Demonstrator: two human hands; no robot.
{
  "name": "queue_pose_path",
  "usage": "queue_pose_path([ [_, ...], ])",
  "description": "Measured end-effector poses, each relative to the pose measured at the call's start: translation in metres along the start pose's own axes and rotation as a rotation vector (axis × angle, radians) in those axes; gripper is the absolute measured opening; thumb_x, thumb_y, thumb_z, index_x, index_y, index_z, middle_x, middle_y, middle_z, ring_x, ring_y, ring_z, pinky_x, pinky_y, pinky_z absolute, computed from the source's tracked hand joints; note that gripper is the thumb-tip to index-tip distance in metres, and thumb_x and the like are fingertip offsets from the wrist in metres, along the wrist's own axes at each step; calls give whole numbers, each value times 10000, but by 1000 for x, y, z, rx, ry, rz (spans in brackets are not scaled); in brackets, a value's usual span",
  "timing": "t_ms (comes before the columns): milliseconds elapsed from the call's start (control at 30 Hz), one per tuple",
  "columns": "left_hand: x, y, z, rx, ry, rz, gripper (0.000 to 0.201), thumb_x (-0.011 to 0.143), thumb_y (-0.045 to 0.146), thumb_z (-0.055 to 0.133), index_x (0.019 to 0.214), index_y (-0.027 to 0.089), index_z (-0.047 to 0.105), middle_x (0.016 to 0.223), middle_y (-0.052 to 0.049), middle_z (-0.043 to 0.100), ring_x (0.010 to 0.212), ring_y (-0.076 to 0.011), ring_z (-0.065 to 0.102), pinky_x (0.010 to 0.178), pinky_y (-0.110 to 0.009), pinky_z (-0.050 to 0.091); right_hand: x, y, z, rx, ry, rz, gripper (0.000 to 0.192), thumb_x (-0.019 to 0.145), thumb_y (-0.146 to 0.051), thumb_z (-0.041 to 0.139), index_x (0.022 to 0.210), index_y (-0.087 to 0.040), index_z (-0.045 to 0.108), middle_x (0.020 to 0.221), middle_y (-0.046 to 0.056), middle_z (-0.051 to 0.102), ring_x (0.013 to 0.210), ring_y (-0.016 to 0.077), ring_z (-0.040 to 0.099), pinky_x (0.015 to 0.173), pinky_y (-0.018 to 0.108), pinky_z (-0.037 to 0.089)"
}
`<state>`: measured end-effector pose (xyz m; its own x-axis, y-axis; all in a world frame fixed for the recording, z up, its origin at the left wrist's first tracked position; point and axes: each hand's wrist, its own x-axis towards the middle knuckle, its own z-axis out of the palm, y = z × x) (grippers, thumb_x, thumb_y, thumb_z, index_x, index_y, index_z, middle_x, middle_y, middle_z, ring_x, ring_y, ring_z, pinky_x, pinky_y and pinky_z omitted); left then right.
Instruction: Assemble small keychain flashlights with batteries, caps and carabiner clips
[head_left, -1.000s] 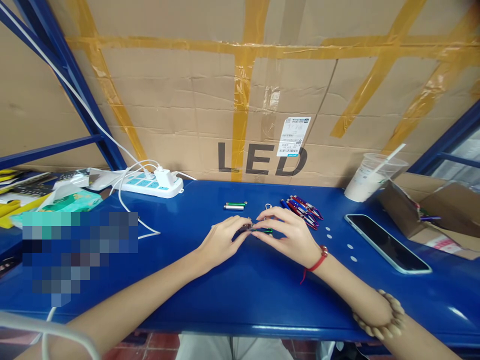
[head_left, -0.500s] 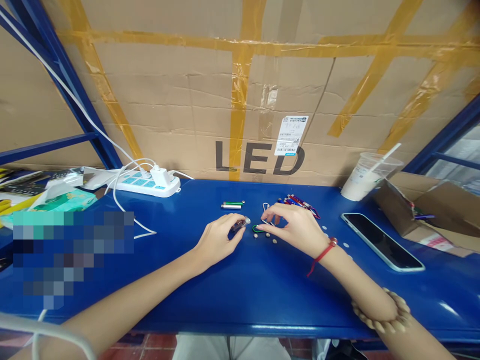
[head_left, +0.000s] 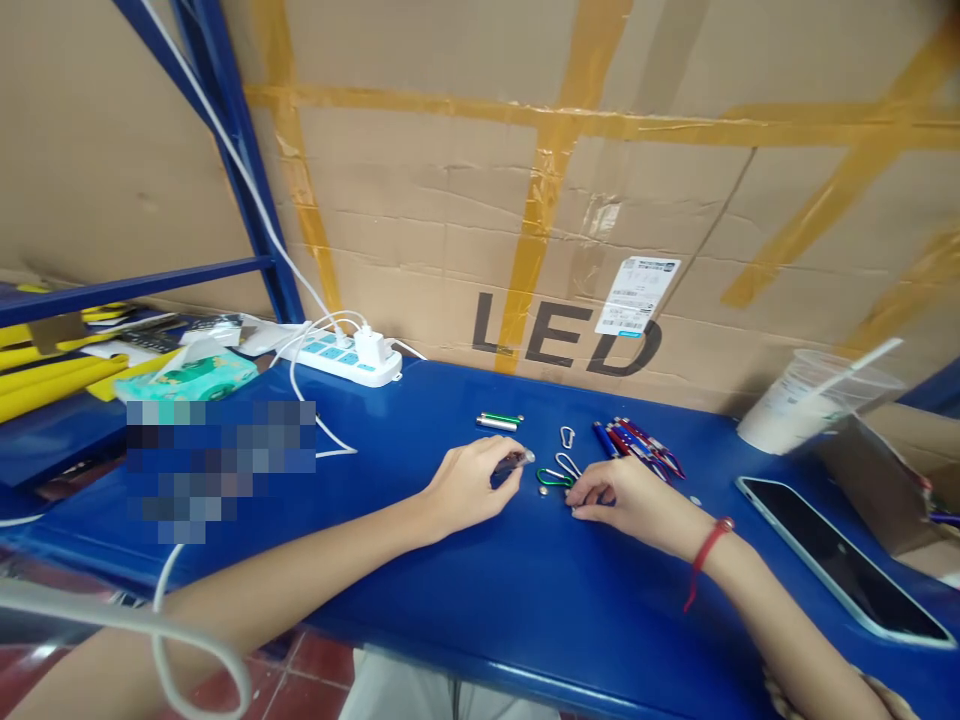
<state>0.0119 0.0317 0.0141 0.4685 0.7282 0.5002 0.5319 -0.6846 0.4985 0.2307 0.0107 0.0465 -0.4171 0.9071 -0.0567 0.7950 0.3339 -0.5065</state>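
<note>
My left hand is closed around a small dark object with a clear, shiny end; its kind is unclear. Thumb and fingertips of my right hand are pinched together low over the table, and what they hold, if anything, is too small to name. Just beyond those fingertips lie a green carabiner and a silver carabiner. A second silver carabiner is farther back. Left of the right hand rests a small round metal disc.
Behind my right hand lie several red and blue metal tubes with clips. A silver tube and a green one lie at the back. A phone, a drink cup and an open carton stand right; a power strip is left.
My right hand has come down and nearer, off the carabiners to the small discs, its fingers now pinched. The left hand keeps its object. The camera view has swung left.
</note>
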Motion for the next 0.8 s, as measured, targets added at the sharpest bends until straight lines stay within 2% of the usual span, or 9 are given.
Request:
queue_pose_path([
  [133, -1, 1, -3, -10, -18, 2, 191, 790, 205, 484, 951, 218, 588, 920, 6, 665, 789, -119, 622, 693, -216, 487, 2, -7, 11, 50, 31, -167, 129, 761, -273, 584, 757, -195, 686, 722, 31, 688, 569, 138, 617, 525, 230, 502],
  [233, -2, 1, -5, -13, -22, 7, 205, 789, 206, 485, 968, 214, 585, 938, 2, 665, 797, -122, 625, 687, -217, 489, 2, -14, 18, 79, 37, -240, 148, 791, -298, 568, 773, -198, 675, 728, 30, 681, 547, 124, 600, 490, 216, 493],
  [400, -4, 1, -4, -9, -11, 29, 213, 794, 209, 481, 983, 215, 579, 963, 1, 664, 815, -121, 627, 699, -211, 485, 5, -19, 24, 96, 54, -270, 193, 799, -358, 572, 792, -197, 678, 717, 27, 671, 524, 111, 577, 455, 196, 478],
  [533, -5, 1, -4, -10, -9, 41, 206, 807, 222, 474, 991, 220, 569, 958, 15, 660, 802, -113, 626, 684, -203, 475, 9, -12, 24, -4, 133, -279, 192, 797, -366, 583, 786, -212, 697, 674, 13, 664, 504, 110, 573, 457, 198, 476],
  [633, -5, 3, -6, 5, -7, 30, 195, 826, 242, 466, 994, 225, 564, 911, 21, 658, 773, -111, 621, 651, -197, 465, 11, -8, 19, -109, 303, -290, 207, 809, -368, 570, 761, -218, 704, 700, 18, 676, 531, 122, 598, 469, 213, 483],
  [800, -3, 3, -7, 32, -28, 34, 197, 858, 299, 449, 996, 230, 572, 885, 11, 663, 797, -122, 622, 690, -206, 470, 7, -15, 14, -128, 740, -341, 205, 844, -325, 532, 829, -211, 701, 826, 51, 696, 719, 170, 650, 553, 249, 529],
])
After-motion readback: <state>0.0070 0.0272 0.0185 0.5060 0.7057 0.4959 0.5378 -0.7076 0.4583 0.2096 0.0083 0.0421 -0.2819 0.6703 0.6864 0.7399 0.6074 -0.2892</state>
